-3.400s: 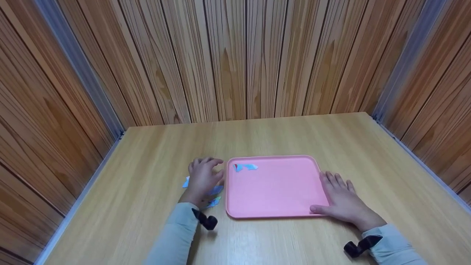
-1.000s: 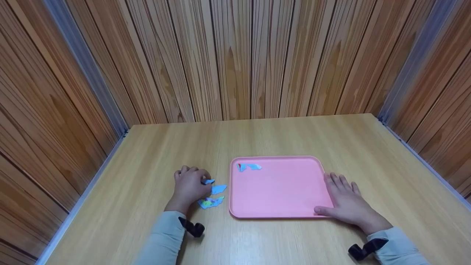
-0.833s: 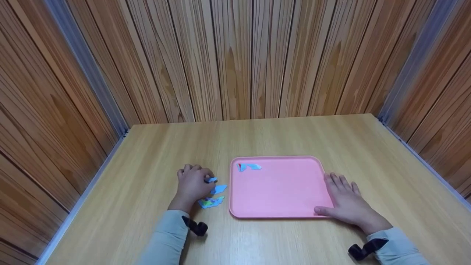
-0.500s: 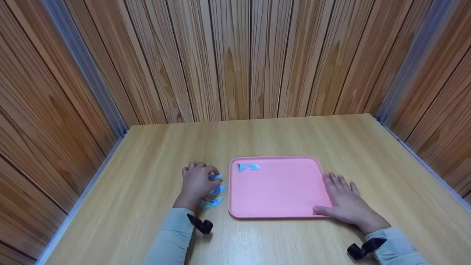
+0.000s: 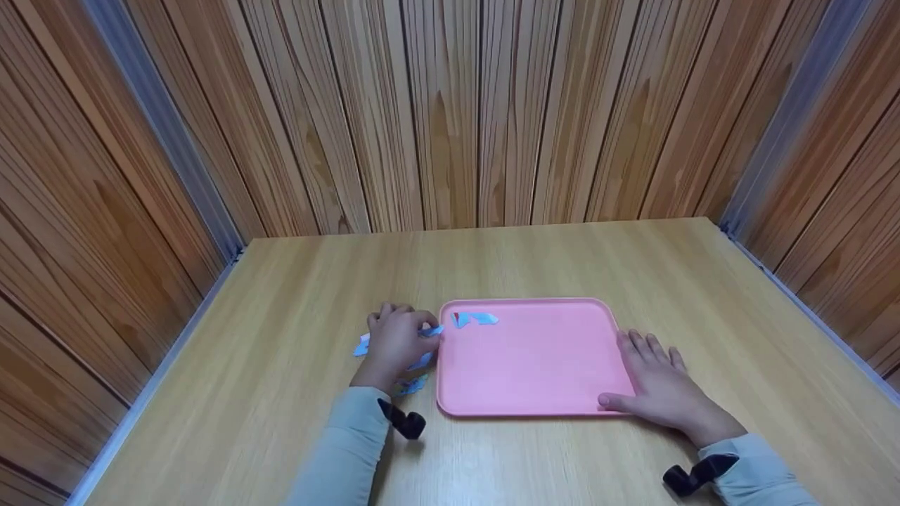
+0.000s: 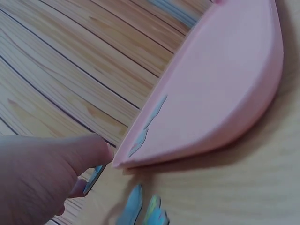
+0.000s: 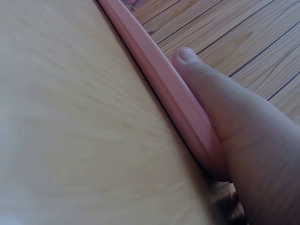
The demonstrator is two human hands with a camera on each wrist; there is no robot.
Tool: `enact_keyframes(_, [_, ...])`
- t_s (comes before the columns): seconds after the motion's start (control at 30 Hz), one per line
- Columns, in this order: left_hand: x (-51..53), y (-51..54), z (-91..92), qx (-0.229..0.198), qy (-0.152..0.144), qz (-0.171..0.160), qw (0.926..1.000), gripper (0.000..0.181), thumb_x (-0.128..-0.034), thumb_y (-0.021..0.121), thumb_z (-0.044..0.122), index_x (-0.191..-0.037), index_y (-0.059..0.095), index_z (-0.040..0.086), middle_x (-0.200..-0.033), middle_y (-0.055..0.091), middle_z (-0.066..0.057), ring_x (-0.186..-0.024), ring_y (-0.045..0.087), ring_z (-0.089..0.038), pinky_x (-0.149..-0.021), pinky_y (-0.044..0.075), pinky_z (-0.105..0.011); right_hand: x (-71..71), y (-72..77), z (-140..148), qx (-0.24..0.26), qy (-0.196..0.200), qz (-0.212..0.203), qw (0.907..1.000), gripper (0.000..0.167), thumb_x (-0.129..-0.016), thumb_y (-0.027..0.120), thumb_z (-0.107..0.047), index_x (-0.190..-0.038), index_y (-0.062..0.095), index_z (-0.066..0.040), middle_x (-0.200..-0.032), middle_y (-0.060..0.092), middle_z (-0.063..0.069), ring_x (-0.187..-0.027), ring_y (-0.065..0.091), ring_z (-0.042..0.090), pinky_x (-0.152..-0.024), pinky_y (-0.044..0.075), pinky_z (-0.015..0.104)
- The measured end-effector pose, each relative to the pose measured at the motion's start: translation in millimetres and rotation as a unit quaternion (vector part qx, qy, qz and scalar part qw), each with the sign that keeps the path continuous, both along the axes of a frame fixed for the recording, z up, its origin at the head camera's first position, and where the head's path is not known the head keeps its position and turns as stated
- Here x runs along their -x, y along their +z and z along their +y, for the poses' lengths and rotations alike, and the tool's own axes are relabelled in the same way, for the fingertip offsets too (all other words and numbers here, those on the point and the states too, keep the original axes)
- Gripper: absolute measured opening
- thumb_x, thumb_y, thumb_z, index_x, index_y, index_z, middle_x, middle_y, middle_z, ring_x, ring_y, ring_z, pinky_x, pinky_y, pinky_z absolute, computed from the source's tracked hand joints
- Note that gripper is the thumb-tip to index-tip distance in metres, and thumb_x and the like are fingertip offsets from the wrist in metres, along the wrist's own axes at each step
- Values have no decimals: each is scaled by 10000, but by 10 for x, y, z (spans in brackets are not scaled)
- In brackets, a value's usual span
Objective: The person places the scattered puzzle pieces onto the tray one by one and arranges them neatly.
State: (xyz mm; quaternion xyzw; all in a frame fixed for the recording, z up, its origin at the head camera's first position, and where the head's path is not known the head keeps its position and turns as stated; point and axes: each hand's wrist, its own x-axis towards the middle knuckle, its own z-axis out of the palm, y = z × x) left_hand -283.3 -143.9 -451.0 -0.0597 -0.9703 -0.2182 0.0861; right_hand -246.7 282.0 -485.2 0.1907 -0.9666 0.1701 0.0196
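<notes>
My left hand (image 5: 394,348) pinches a thin, blue puzzle piece (image 5: 432,330) between thumb and fingers, just at the left edge of the pink tray (image 5: 527,365). In the left wrist view this puzzle piece (image 6: 95,177) is seen nearly edge-on beside the tray's corner. Two light-blue pieces, one with a red patch (image 5: 458,320), lie side by side in the tray's far left corner. My right hand (image 5: 661,386) rests with straight fingers along the tray's right side, its thumb (image 7: 192,61) over the near right corner.
On the wooden table left of the tray lie more pieces: a blue and pink one (image 5: 361,347), a blue one (image 5: 422,361) and a multicoloured one (image 5: 413,384), partly hidden by my left hand. Wood-panelled walls (image 5: 450,119) enclose the table's back and sides.
My left hand, with the puzzle piece pinched in it, has moved right and slightly away from me to the tray's left edge. My right hand and the tray have stayed in place.
</notes>
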Motion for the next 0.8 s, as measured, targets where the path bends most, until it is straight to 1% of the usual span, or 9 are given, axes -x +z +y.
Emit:
enact_keyframes(0.07, [15,14,46,53,-8,-33,10000,185,-868,771,411,-1011,780,294,-967,628,45,-1106,462,-276,-1016,271,-631,1,0,-1,-12,-2,0,10000,1162,-826,649,-691,-1563,190,82,-1589,185,365,-1455,100,585,-1093,28,751])
enact_keyframes(0.27, [54,58,215,94,-35,-118,9999,202,-869,769,403,-1025,782,276,-943,618,55,-1080,451,-255,-1048,245,-631,2,8,-5,-27,-24,-14,10000,1166,-825,645,-699,-1564,189,80,-1588,185,367,-1454,99,586,-1095,26,751])
enact_keyframes(0.47, [108,70,400,113,32,-162,9998,186,-859,792,410,-1005,780,294,-988,637,55,-1098,450,-250,-1065,235,-614,3,19,-2,-51,-23,14,10000,1168,-826,643,-699,-1562,185,84,-1587,181,370,-1452,102,589,-1096,29,751])
enact_keyframes(0.6, [156,48,495,138,-27,-47,9999,168,-860,790,430,-970,767,305,-960,639,62,-1064,469,-236,-1047,255,-591,6,18,-1,-49,-4,32,10000,1161,-830,642,-692,-1560,188,89,-1585,182,372,-1449,105,593,-1095,31,753])
enact_keyframes(0.67, [177,29,538,157,-68,24,9999,161,-861,788,440,-955,768,311,-973,649,77,-1056,476,-227,-1038,265,-585,6,12,1,-55,-3,41,10000,1162,-830,639,-697,-1558,192,91,-1584,185,372,-1450,105,592,-1095,31,753])
enact_keyframes(0.8, [200,11,621,296,-172,168,9993,160,-869,777,448,-971,780,324,-1022,670,90,-1041,482,-220,-1006,295,-576,5,1,-5,-14,-24,24,10000,1164,-825,641,-703,-1562,196,81,-1589,188,364,-1458,99,582,-1101,29,745])
